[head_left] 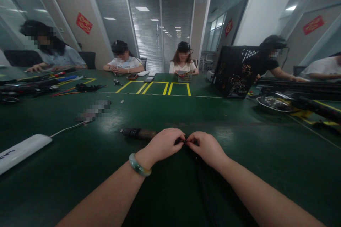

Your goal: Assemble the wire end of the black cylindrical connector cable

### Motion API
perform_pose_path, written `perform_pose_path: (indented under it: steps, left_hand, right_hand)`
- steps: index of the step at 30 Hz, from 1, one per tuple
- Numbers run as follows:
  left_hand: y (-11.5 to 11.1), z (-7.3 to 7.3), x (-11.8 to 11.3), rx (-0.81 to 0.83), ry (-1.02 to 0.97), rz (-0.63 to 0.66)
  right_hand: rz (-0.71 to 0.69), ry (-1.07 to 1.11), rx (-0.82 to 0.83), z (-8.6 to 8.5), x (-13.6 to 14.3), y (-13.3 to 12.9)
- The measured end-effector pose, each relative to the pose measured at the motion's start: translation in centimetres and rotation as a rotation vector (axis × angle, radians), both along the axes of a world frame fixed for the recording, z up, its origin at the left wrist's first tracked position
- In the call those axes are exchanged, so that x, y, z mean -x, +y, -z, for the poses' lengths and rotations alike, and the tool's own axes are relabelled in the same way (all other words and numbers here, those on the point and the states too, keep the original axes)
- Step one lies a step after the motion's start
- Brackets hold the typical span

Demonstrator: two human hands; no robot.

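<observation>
Both hands meet over the green table in front of me. My left hand (167, 143), with a green bangle (140, 165) on its wrist, is closed in a pinch. My right hand (204, 147) pinches from the other side, fingertips almost touching the left ones. Between the fingertips is a small dark part with a shiny spot, too small to name. A black cable (201, 181) runs from beneath my right hand toward me. Beside and partly behind my left hand lies a dark cylindrical tool (138, 133) with a brownish body; its right end is hidden.
A white oblong device (25, 152) with a white cord lies at left. Bundled black cables (29, 87) sit farther back. A black computer case (229, 72) and a metal bowl (273, 104) stand at right. Yellow tape (157, 82) marks the table. Several people sit around it.
</observation>
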State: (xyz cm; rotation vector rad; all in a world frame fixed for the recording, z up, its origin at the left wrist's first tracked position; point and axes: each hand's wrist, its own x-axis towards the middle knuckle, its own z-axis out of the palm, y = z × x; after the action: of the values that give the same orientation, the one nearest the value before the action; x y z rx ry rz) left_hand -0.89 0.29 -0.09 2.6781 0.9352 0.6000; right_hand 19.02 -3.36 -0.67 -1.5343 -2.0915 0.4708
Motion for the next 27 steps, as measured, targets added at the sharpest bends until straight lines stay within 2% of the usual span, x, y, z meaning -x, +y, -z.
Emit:
perform_pose_path:
  steps: [7,27]
  left_hand:
    - [-0.02,-0.04,-0.1,-0.001,-0.01,0.009]
    - [-0.19,0.33,-0.45,-0.042,-0.005,-0.018]
  right_hand:
    - [-0.002,-0.032,-0.002,0.03,-0.01,0.05]
    - [-0.004,0.063,0.028,0.0,0.16,-0.08]
